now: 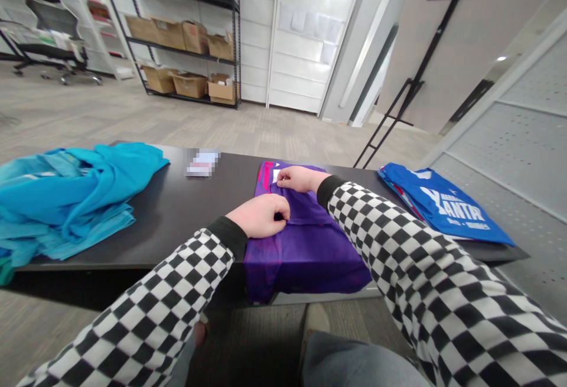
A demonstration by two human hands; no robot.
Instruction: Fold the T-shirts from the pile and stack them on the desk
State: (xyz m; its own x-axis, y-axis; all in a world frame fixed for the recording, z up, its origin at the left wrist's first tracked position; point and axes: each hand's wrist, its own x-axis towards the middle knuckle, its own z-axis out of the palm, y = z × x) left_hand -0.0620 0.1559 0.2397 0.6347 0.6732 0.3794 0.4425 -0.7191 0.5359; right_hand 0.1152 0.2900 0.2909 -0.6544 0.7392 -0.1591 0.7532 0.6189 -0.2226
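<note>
A purple garment (316, 257) with pink and white marks near its top lies partly folded on the dark table, its lower end hanging over the front edge. My left hand (262, 215) is closed on the fabric at the middle of the garment, thumb and fingers pinched at a fold. Farther up, my right hand (296, 178) pinches the purple cloth beside a small white patch. Both hands are close together, the right one nearer the table's far edge.
On the table (177, 198), a heap of light blue garments (84, 192) is at the left. A pixelated item (202, 163) lies near the back. Folded blue shirts (447, 204) are stacked at the right. Beyond stand a shelf with cardboard boxes (190, 84) and a white board (452, 50).
</note>
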